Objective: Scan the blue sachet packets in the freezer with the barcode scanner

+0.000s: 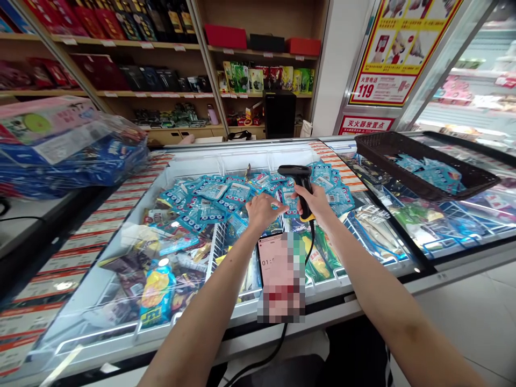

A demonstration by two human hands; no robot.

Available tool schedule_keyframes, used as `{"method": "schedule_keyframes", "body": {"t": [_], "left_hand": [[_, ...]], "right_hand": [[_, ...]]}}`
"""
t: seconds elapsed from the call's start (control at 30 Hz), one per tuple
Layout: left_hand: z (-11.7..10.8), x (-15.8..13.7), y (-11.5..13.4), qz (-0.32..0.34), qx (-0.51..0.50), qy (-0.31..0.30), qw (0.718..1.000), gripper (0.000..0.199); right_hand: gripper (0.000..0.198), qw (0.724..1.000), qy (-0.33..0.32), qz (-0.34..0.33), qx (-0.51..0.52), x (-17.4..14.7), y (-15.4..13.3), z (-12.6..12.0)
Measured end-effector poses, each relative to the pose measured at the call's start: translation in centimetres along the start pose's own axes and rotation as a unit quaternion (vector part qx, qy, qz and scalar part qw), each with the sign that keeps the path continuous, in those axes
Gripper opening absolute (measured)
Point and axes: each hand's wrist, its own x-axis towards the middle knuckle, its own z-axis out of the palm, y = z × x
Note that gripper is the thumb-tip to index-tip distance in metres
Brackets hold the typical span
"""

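My right hand [312,201] is wrapped around the grip of a black and yellow barcode scanner [296,172], its head pointing left above the freezer's glass top. A small blue packet [289,198] with a white label lies just below the scanner head. My left hand [264,210] has its fingers and thumb closed toward each other at the left edge of that packet; the exact contact is hard to see. Many similar blue packets [209,191] are spread over the glass around both hands. Near my wrists lies a phone [270,260], its screen lit and partly blurred out.
A brown basket [455,191] holding blue packets stands on the right freezer. Plastic-wrapped boxes [68,145] sit at the left. A cable [311,242] runs down from the scanner. Frozen goods show through the glass, and stocked shelves [161,94] line the back.
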Motion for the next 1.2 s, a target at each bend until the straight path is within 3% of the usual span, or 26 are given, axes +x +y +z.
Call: {"method": "schedule_keyframes", "body": {"t": [0.23,0.37,0.5,0.7,1.2], "left_hand": [[-0.4,-0.2,-0.9,-0.011,-0.12,0.006,0.993,0.024],[-1.1,-0.7,-1.3,-0.004,-0.29,0.041,0.956,0.018],[-1.1,-0.8,-2.0,-0.046,-0.366,0.104,0.924,0.02],[-0.3,-0.2,-3.0,-0.085,-0.39,0.147,0.905,0.034],[-0.8,-0.5,-2.2,-0.083,-0.327,0.171,0.926,0.027]], "right_hand": [[0.035,1.0,0.007,-0.001,-0.001,0.3,0.5,0.0],[0.035,1.0,0.004,-0.005,0.006,0.3,0.6,-0.1],[0.036,1.0,-0.011,-0.008,0.007,0.1,0.2,-0.1],[0.036,0.998,-0.067,-0.009,-0.02,-0.5,-0.3,0.2],[0.032,0.981,-0.165,-0.021,-0.096,-1.6,-1.1,0.5]]}}
